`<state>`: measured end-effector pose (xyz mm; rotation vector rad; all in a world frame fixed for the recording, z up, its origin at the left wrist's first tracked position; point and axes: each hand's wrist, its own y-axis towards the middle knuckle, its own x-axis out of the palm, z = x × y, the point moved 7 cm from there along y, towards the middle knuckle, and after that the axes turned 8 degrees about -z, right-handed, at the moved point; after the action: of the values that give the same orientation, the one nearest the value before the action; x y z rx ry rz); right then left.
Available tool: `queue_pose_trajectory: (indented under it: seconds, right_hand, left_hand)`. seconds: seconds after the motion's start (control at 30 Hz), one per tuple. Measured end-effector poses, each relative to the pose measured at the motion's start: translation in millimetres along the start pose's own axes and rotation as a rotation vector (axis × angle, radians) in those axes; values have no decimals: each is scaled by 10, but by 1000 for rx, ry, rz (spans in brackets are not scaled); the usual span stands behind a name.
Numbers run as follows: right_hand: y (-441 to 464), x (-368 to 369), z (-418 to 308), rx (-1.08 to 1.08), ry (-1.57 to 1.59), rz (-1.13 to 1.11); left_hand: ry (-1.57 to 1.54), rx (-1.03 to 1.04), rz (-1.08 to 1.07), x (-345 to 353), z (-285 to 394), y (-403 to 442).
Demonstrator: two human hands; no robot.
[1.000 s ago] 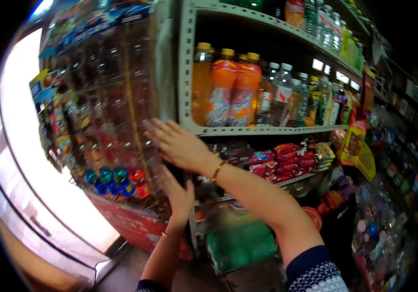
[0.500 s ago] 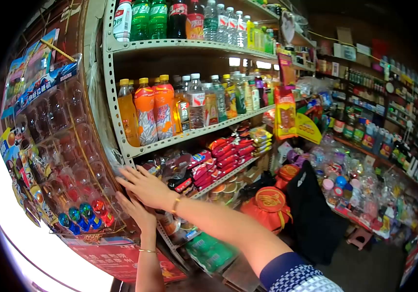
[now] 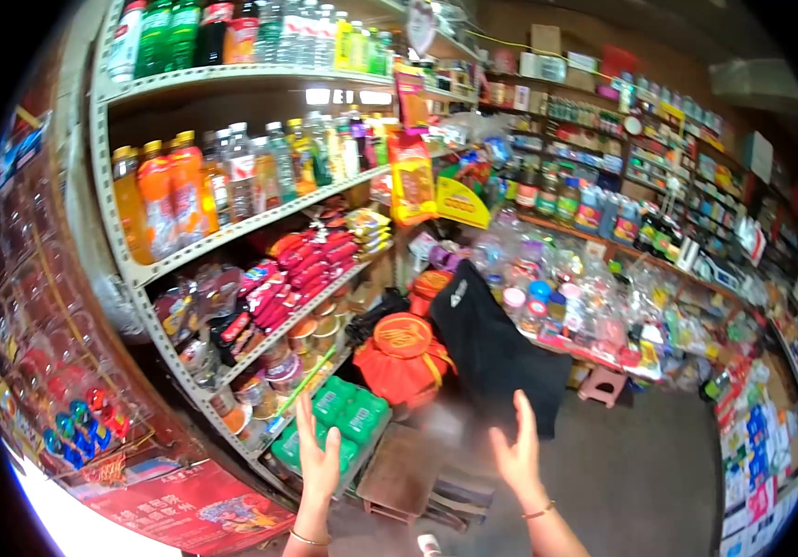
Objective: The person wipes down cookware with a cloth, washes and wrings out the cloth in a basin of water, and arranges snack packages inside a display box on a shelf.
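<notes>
Both hands are raised apart in front of me at the bottom of the view. My left hand point(image 3: 318, 455) is open with its fingers pointing up and nothing in it. Behind it are green shrink-wrapped packs point(image 3: 352, 413) at the foot of the shelf rack point(image 3: 259, 218). My right hand point(image 3: 519, 455) is also open, thumb apart from the fingers, holding nothing. Beyond it hangs a black cloth point(image 3: 487, 348) over something I cannot make out. A red bundle with a round orange lid point(image 3: 402, 336) lies between and beyond the hands.
A wooden stool point(image 3: 401, 473) stands low between my hands. Drink bottles point(image 3: 185, 181) and red snack packets point(image 3: 297, 265) line the rack. A board of toy blisters point(image 3: 37, 306) is at left. A pink stool point(image 3: 602, 385) stands by a table of jars point(image 3: 557, 316).
My hands have come away from the edge beside the rack and spread apart, fingers upward. The view has swung right, showing more of the floor and the right-hand shelves.
</notes>
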<state>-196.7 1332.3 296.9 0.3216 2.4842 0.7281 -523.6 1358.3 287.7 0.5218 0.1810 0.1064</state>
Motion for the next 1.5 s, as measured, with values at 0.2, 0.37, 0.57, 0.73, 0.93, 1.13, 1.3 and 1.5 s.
queue_pose_trajectory:
  seconds: [0.2, 0.37, 0.57, 0.73, 0.93, 1.13, 1.3, 1.5]
  right_hand:
    - [-303, -1456, 120, 89, -114, 270]
    - [-711, -2441, 388, 124, -275, 394]
    - [-1216, -4008, 751, 191, -511, 572]
    - [-1688, -5088, 1191, 225, -544, 717]
    - [-1837, -5816, 1762, 306, -577, 733]
    - [-1572, -6280, 2271, 400, -555, 762]
    - [-1129, -6718, 2833, 442, -619, 744]
    - [-308, -7413, 3554, 413, -700, 709]
  left_hand:
    - [-195, 43, -275, 1250, 343, 81]
    - [-349, 61, -389, 2428, 491, 68]
    - [-479, 82, -525, 4230, 802, -116]
    - [-441, 169, -674, 5547, 1220, -314]
    - [-400, 106, -779, 6653, 1277, -492]
    - [-261, 141, -815, 7544, 1182, -202]
    - [-251, 128, -816, 8381, 1009, 133]
    - [-306, 133, -762, 9359, 995, 810]
